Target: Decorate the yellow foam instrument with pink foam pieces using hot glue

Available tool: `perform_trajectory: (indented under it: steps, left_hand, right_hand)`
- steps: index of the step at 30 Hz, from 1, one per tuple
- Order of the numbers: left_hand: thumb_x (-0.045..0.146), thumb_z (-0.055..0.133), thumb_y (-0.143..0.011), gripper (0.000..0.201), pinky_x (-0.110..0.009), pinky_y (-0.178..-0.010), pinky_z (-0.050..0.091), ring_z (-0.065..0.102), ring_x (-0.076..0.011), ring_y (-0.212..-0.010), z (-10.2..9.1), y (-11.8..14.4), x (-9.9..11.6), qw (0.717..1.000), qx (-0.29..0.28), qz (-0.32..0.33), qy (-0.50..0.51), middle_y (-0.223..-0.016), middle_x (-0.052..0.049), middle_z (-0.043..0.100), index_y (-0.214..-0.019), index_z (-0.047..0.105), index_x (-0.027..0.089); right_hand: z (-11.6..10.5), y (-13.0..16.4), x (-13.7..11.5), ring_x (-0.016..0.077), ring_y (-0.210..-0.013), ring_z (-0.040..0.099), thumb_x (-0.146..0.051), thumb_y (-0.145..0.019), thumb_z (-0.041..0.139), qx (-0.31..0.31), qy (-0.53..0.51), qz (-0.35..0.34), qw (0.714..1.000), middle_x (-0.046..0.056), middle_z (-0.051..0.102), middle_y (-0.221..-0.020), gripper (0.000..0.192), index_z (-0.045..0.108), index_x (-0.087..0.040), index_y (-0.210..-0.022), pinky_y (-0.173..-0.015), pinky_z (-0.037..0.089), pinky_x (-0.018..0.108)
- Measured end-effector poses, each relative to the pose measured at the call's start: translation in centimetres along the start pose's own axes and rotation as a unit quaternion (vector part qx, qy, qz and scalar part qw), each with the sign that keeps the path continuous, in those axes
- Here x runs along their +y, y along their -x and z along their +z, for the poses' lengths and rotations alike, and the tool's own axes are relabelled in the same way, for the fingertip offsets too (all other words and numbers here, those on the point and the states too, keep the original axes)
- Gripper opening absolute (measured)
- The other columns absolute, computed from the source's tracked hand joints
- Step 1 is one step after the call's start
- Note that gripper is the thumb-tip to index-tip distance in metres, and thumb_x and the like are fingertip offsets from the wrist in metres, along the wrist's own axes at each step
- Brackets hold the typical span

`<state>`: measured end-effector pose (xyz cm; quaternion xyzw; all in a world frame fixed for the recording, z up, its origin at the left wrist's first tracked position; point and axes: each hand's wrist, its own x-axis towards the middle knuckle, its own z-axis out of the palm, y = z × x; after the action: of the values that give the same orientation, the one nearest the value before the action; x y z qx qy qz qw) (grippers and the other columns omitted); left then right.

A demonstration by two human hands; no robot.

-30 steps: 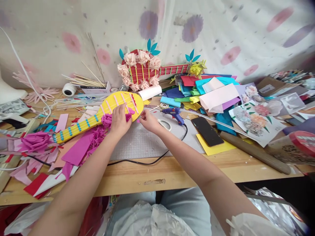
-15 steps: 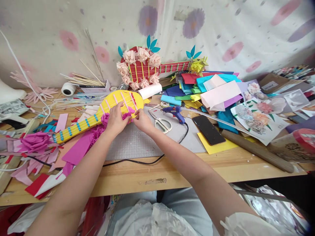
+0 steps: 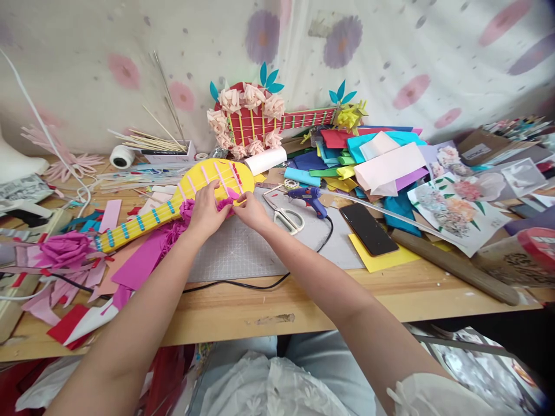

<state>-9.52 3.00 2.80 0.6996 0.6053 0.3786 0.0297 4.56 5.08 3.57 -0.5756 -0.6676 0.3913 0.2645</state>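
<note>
A yellow paper guitar lies tilted across the left half of the grey cutting mat, with pink strips and thin strings over its body and blue strips along its neck. My left hand is at the lower edge of its body, thumb and fingers closed around a magenta paper flower. Close beside it, my right hand pinches at the flower's right side, where a pink petal shows. Its fingertips partly hide what they grip. Another magenta flower sits left of my left hand, by the guitar's edge.
White-handled scissors, a blue glue gun and a black phone lie right of my hands. The glue gun's black cord crosses the mat's front. Behind stands a red paper guitar with pale flowers. Coloured paper is piled at right.
The view has shifted very slightly. Both hands stay at the magenta flower, with hardly any visible finger movement.
</note>
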Motion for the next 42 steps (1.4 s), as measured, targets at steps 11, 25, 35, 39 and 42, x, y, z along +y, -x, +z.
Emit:
perform_trajectory:
  steps: [11, 25, 35, 39, 42]
  left_hand:
    - [0.029, 0.074, -0.059, 0.079, -0.050, -0.105, 0.032, 0.043, -0.0321, -0.123, -0.2, 0.5, 0.7, 0.998, -0.017, 0.057, 0.004, -0.131, -0.015, 0.049, -0.130, 0.039, 0.020]
    - [0.018, 0.062, -0.062, 0.080, -0.055, -0.109, 0.022, 0.035, -0.0355, -0.131, 1.4, 0.9, 1.6, 0.997, 0.007, 0.036, -0.074, -0.135, -0.018, 0.043, -0.136, 0.033, 0.015]
    - [0.012, 0.061, -0.062, 0.078, -0.050, -0.106, 0.031, 0.041, -0.0325, -0.124, 1.1, 0.6, 1.0, 0.998, -0.006, 0.047, -0.047, -0.129, -0.016, 0.048, -0.135, 0.036, 0.018]
    - [0.010, 0.061, -0.060, 0.078, -0.050, -0.106, 0.032, 0.042, -0.0329, -0.123, 1.1, 0.5, 1.0, 0.997, -0.015, 0.044, -0.059, -0.128, -0.016, 0.048, -0.134, 0.036, 0.017]
    - [0.008, 0.060, -0.060, 0.077, -0.050, -0.107, 0.031, 0.042, -0.0325, -0.124, 1.2, 0.4, 1.1, 0.998, -0.015, 0.042, -0.052, -0.128, -0.016, 0.049, -0.133, 0.037, 0.018]
  right_hand:
    - [0.1, -1.1, 0.8, 0.0154, -0.053, 0.062, -0.026, -0.079, 0.052, -0.009, -0.126, 0.022, 0.992, 0.000, 0.067, -0.070, 0.013, 0.040, -0.023, -0.081, -0.047, 0.044, 0.025]
    - [-0.7, -1.2, 0.5, 0.0155, -0.070, 0.062, -0.029, -0.075, 0.052, -0.003, -0.078, 0.030, 0.996, 0.004, 0.069, -0.084, 0.011, 0.047, -0.020, -0.078, -0.065, 0.047, 0.028]
    - [-0.8, -0.9, 0.3, 0.0120, -0.054, 0.053, -0.024, -0.075, 0.053, -0.025, -0.143, 0.045, 0.988, 0.001, 0.067, -0.067, 0.010, 0.043, -0.021, -0.074, -0.049, 0.035, 0.022]
    - [-0.9, -0.8, 0.1, 0.0118, -0.054, 0.053, -0.021, -0.075, 0.051, -0.025, -0.152, 0.046, 0.987, 0.001, 0.067, -0.067, 0.009, 0.042, -0.021, -0.075, -0.047, 0.033, 0.022]
    - [-0.9, -1.0, 0.3, 0.0118, -0.055, 0.054, -0.019, -0.075, 0.051, -0.023, -0.156, 0.044, 0.986, 0.001, 0.067, -0.067, 0.008, 0.043, -0.021, -0.075, -0.048, 0.035, 0.022]
